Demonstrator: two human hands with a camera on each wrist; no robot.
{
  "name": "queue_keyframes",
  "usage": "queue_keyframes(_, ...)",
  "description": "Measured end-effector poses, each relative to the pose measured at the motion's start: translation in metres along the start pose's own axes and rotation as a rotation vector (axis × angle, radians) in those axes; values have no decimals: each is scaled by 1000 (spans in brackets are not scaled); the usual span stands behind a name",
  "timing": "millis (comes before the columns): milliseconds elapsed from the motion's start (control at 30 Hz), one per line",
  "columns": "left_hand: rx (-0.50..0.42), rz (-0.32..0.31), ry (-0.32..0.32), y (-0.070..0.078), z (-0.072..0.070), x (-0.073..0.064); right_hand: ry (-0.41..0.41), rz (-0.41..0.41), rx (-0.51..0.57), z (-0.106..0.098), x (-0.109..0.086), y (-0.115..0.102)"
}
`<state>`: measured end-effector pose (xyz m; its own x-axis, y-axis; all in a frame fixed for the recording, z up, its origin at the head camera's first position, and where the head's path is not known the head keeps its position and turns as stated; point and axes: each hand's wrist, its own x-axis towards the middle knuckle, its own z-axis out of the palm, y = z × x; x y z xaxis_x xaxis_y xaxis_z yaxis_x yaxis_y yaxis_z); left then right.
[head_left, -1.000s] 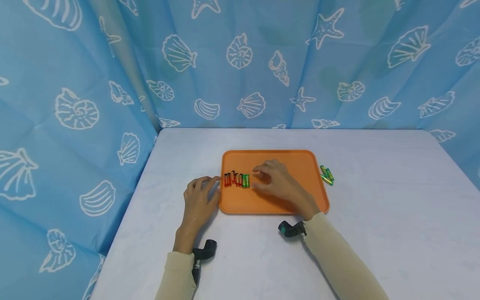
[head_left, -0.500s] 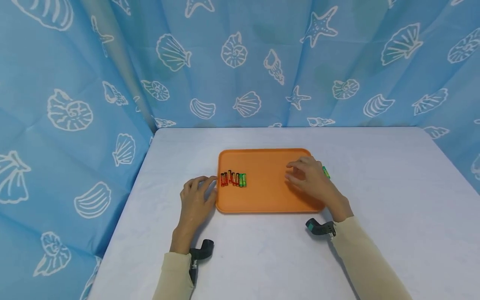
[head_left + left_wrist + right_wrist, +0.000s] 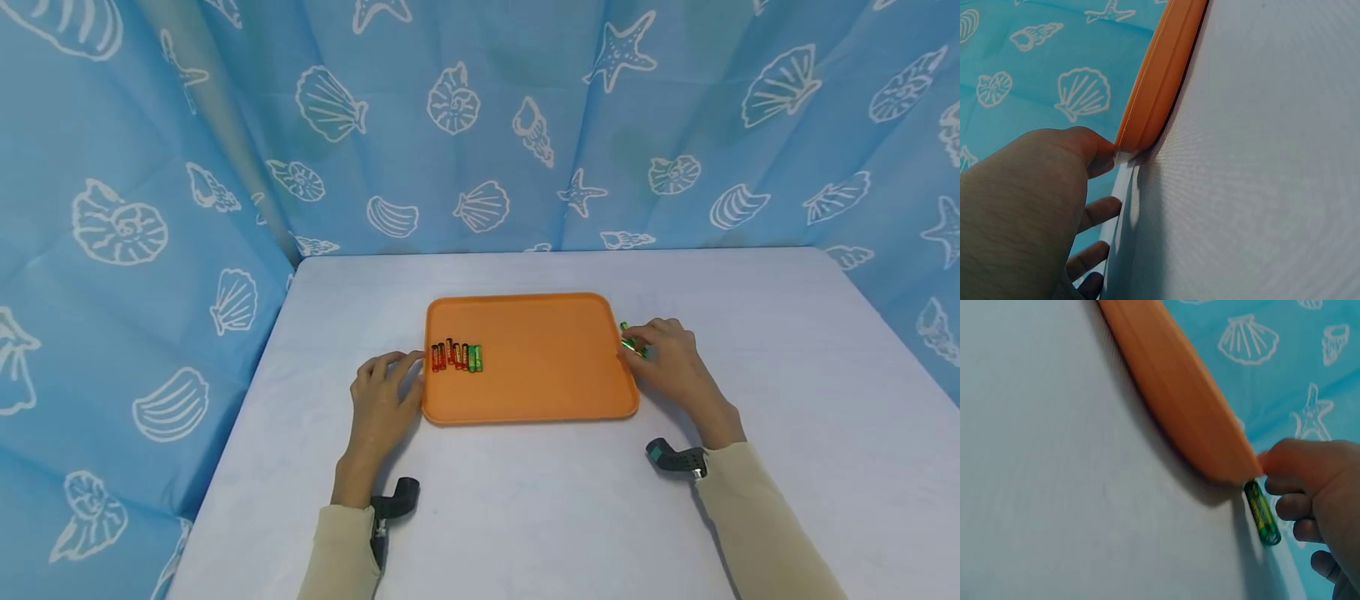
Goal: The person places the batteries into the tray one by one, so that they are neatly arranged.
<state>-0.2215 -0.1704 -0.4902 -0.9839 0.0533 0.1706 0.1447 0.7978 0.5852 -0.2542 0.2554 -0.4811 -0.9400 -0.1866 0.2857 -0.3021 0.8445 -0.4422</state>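
On the orange tray [image 3: 555,367], several red batteries [image 3: 450,352] stand in a row near the left rim, with two green batteries [image 3: 475,358] beside them. My left hand [image 3: 381,410] rests at the tray's left edge, its forefinger and thumb touching the rim in the left wrist view. Off the tray's right side lie loose green batteries [image 3: 632,344], partly hidden by my right hand [image 3: 675,367]. Its fingers are bent over them, with thumb and forefinger apart and the thumb at the rim. The right wrist view shows a green battery [image 3: 1262,514] in front of the fingers.
A white cloth [image 3: 510,500] covers the table under the tray. Blue curtains [image 3: 420,125] with white shells hang behind the table and along its left side. A black wrist camera [image 3: 395,498] sits on the left wrist, another black camera [image 3: 675,458] on the right.
My right hand has moved right, from beside the two green batteries on the tray to the loose ones past its right edge. The left hand stays at the rim. The head view has shifted slightly.
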Motion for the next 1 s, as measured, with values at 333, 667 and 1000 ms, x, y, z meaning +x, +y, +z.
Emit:
queue_keyframes(333,8,-15,-22,1,1,0,22,66,5,1,-7,10)
queue_keyframes(667,21,-21,-16,2,-2,0,48,113,17,-3,-7,11)
queue_keyframes(1000,18,-9,-17,1,-2,0,-129,90,112,-15,-10,31)
